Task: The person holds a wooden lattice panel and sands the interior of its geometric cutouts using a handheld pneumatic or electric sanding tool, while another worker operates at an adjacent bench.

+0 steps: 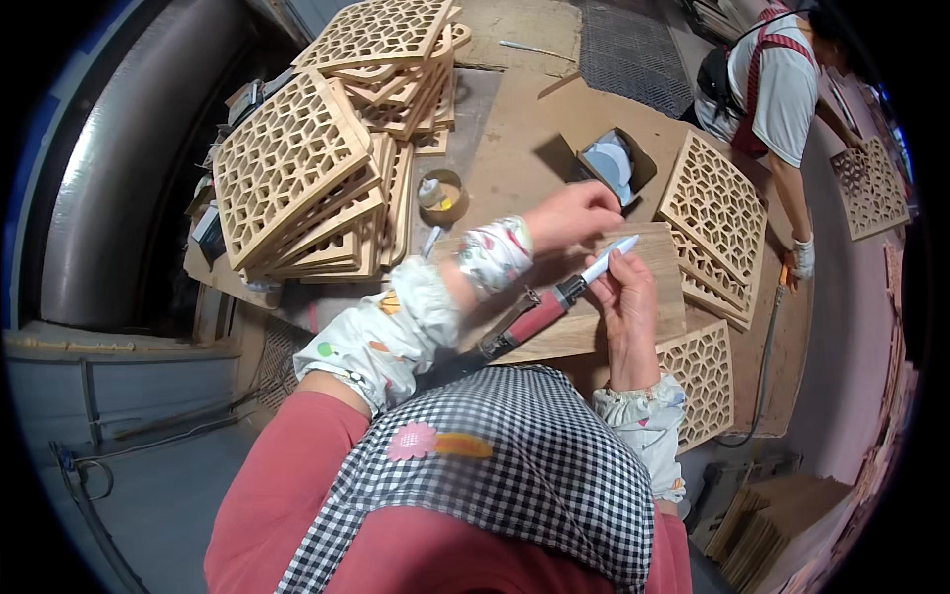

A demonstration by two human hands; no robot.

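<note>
My left hand (572, 212) is over a wooden board, close to a small open carton (638, 163) of pale blue-white rounded pieces. Its fingers are curled together; what they hold, if anything, is hidden. My right hand (629, 297) pinches a pale, pointed strip (612, 255) between thumb and fingers. That strip sits at the front end of a red and black hand-held power tool (539, 317), which slants across the wooden board (564, 342) in front of my apron. The tool's rear end lies near my left forearm.
Wooden lattice panels stand in tall stacks (287, 168) at left, with another stack (712, 208) at right and a panel (701, 381) by my right sleeve. A round tub (442, 196) holds a small bottle. A co-worker (762, 89) at upper right handles a lattice panel (871, 188); a hose (770, 366) runs nearby.
</note>
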